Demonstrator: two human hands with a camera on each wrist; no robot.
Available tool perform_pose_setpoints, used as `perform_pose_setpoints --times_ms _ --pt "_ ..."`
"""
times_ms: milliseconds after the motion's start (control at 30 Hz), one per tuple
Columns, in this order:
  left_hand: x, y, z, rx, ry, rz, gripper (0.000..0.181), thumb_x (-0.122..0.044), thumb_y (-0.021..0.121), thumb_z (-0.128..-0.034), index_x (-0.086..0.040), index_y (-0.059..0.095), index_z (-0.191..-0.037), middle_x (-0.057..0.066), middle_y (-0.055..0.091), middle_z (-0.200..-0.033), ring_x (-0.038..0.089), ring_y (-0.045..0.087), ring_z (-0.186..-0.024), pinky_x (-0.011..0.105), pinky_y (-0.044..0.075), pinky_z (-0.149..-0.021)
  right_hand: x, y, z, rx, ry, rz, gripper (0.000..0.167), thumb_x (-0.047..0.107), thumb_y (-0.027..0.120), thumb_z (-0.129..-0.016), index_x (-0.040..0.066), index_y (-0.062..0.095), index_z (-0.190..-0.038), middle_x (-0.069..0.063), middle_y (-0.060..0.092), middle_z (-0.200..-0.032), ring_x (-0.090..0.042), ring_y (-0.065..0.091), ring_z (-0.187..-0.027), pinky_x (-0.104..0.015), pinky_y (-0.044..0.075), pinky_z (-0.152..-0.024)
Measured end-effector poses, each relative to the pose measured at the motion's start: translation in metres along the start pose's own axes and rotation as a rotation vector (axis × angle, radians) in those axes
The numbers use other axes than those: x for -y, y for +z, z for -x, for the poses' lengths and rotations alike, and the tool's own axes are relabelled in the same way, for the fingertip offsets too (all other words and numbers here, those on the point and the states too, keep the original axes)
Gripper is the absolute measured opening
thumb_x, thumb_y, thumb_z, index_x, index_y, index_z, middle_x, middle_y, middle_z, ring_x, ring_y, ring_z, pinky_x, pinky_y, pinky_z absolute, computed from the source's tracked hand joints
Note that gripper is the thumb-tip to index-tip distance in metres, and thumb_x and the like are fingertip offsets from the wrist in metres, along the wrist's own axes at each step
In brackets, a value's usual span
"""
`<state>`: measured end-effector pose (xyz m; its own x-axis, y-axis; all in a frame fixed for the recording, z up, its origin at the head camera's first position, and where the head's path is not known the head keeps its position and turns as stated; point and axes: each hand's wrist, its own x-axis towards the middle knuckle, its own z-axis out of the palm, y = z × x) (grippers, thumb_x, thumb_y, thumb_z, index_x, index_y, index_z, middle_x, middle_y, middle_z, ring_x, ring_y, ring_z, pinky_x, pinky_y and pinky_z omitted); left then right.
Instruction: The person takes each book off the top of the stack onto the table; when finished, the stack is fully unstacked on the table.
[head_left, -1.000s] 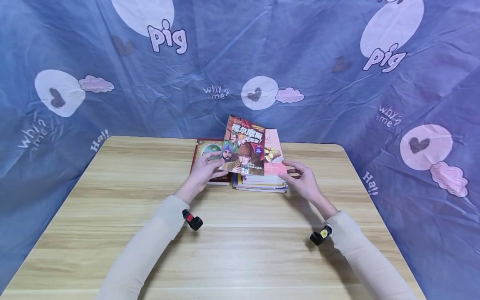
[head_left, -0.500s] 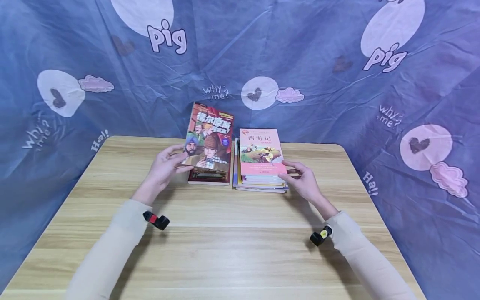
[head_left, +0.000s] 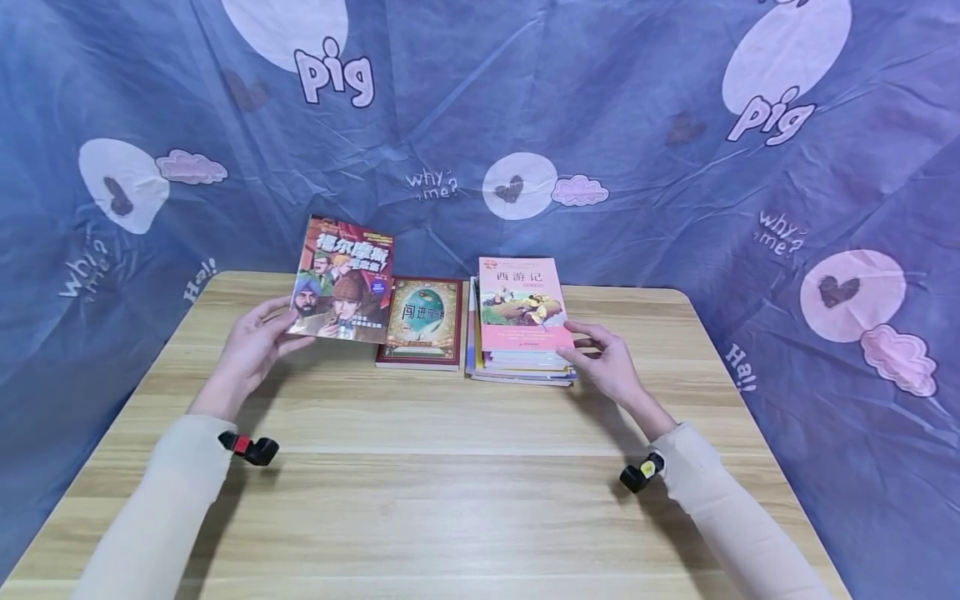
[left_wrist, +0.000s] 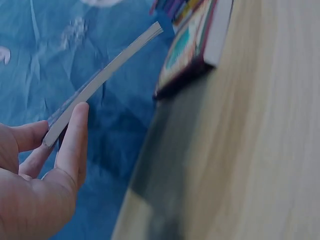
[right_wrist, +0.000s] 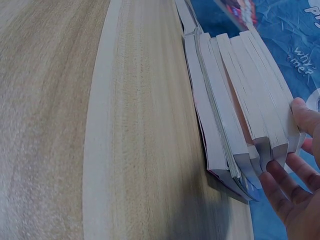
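My left hand (head_left: 253, 343) pinches a comic-style paperback (head_left: 345, 287) by its left edge, thumb on the cover and fingers beneath. The paperback is tilted and held above the table; in the left wrist view its page edge (left_wrist: 107, 72) faces the camera. A dark red-bordered book (head_left: 423, 321) lies flat to its right. Further right stands a stack of books (right_wrist: 250, 100) with a pink-and-white book (head_left: 522, 304) on top. My right hand (head_left: 603, 358) rests against the right side of this stack, its thumb at the front corner and its fingers along the side.
The light wooden table (head_left: 450, 500) reaches toward me in front of the books. A blue printed cloth (head_left: 637, 217) hangs behind the table and at both sides. The stack's lower books stick out unevenly at the front and left.
My left hand has carried the comic-style paperback leftward from over the stack, past the dark red-bordered book, uncovering both. My right hand has stayed at the stack.
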<state>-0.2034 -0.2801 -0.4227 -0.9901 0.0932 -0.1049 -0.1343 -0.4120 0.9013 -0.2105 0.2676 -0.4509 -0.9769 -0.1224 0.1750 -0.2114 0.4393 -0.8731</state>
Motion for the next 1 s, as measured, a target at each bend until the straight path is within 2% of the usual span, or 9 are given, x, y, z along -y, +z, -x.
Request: perform_pose_setpoints --times_ms 167,300,533,667,767,867,1000 --pt "0.004 -0.02 0.002 -0.018 -0.037 -0.027 0.017 -0.007 0.056 -0.1086 -0.018 0.064 -0.118 -0.003 0.079 -0.101 0.012 0.079 -0.089 0.026 0.069 -0.085 0.0 0.0 0.0 -0.001 0.0 -0.003 0.048 0.008 0.079 -0.095 -0.002 0.064 -0.14 -0.024 0.063 -0.145 -0.005 0.067 -0.104 -0.009 0.059 -0.091" --pt "0.01 -0.03 0.001 -0.014 -0.074 -0.033 0.016 -0.008 0.055 -0.1089 -0.018 0.066 -0.115 -0.003 0.079 -0.1 0.013 0.079 -0.089 0.027 0.069 -0.085 0.0 0.001 0.0 -0.002 0.003 -0.006 0.048 0.007 0.078 -0.095 -0.002 0.064 -0.14 -0.024 0.062 -0.145 0.001 0.065 -0.102 -0.008 0.059 -0.091" --pt "0.02 -0.045 -0.003 -0.057 -0.165 -0.104 0.017 -0.01 0.052 -0.1107 -0.013 0.052 -0.127 -0.009 0.074 -0.101 0.012 0.077 -0.087 0.025 0.069 -0.086 0.0 0.002 0.0 0.0 -0.002 -0.017 0.049 0.007 0.079 -0.094 -0.003 0.064 -0.14 -0.025 0.062 -0.146 0.004 0.065 -0.1 -0.009 0.059 -0.091" --pt "0.026 -0.052 -0.007 -0.081 -0.207 -0.167 0.025 -0.012 0.051 -0.1115 -0.011 0.047 -0.136 -0.01 0.067 -0.106 0.011 0.076 -0.088 0.025 0.068 -0.087 -0.001 0.002 0.0 -0.003 0.001 -0.018 0.049 0.006 0.079 -0.094 -0.003 0.064 -0.14 -0.025 0.062 -0.146 0.006 0.064 -0.099 -0.008 0.059 -0.09" --pt "0.03 -0.054 -0.01 -0.105 -0.218 -0.242 0.04 -0.014 0.049 -0.1121 -0.006 0.041 -0.15 -0.008 0.058 -0.114 0.01 0.074 -0.087 0.024 0.068 -0.089 0.0 0.002 0.0 -0.006 0.0 -0.013 0.049 0.007 0.079 -0.094 -0.002 0.064 -0.14 -0.024 0.063 -0.145 0.007 0.064 -0.099 -0.009 0.059 -0.09" --pt "0.032 -0.054 -0.013 -0.126 -0.222 -0.321 0.056 -0.016 0.048 -0.1128 -0.001 0.027 -0.163 -0.006 0.05 -0.121 0.008 0.073 -0.085 0.022 0.067 -0.091 0.0 0.002 0.0 -0.006 -0.005 -0.01 0.048 0.006 0.079 -0.094 -0.003 0.064 -0.14 -0.025 0.063 -0.145 0.006 0.064 -0.099 -0.009 0.059 -0.091" --pt "0.033 -0.053 -0.017 -0.14 -0.225 -0.373 0.065 -0.018 0.048 -0.1129 0.002 0.018 -0.166 -0.004 0.049 -0.125 0.006 0.073 -0.084 0.021 0.066 -0.092 -0.001 0.002 0.0 -0.004 -0.006 -0.006 0.048 0.006 0.078 -0.095 -0.002 0.064 -0.14 -0.025 0.063 -0.145 0.003 0.065 -0.101 -0.009 0.059 -0.091"
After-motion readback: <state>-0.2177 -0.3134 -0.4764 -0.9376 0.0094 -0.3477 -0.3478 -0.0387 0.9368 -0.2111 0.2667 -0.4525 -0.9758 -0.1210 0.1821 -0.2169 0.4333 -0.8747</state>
